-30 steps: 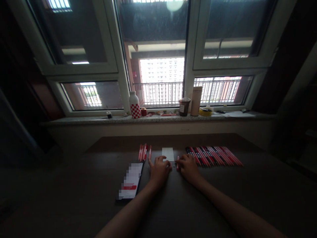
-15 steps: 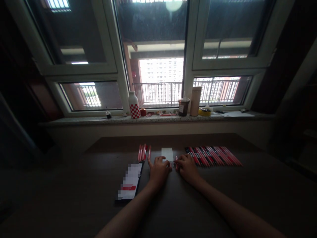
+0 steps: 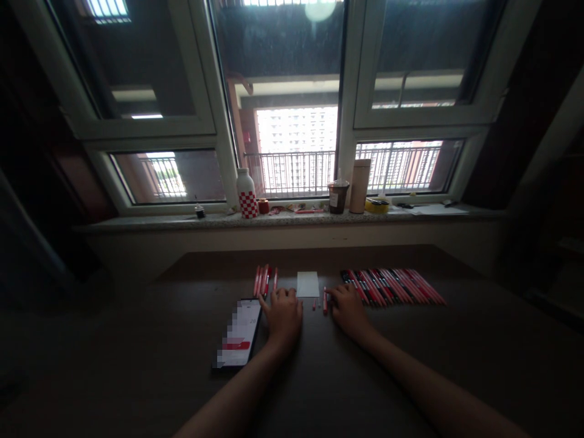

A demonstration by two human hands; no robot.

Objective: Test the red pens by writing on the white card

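My left hand (image 3: pixel 283 317) rests on the table with its fingers spread, just below a lone pink-red pen (image 3: pixel 275 279) and beside the phone (image 3: pixel 241 333). To its right lie a small red pen part (image 3: pixel 314 304) and a thin, pale piece too small to name. A short red pen barrel (image 3: pixel 325 300) stands close to the fingertips of my right hand (image 3: pixel 347 308). Those fingers are loosely bent and apart; whether one touches the barrel I cannot tell. Above the small parts lies a white square of paper (image 3: pixel 308 284).
A long slanted row of red, pink and black pens (image 3: pixel 395 288) lies to the right. Several more pens (image 3: pixel 261 280) lie at the left, above the phone. On the windowsill stand a checkered bottle (image 3: pixel 247 193), a cup (image 3: pixel 338 198), a tan tumbler (image 3: pixel 360 186) and yellow tape (image 3: pixel 376 206).
My left hand has moved left, away from the small parts, uncovering the red part and the pale piece. My right hand's fingers have drawn slightly back from the red barrel.
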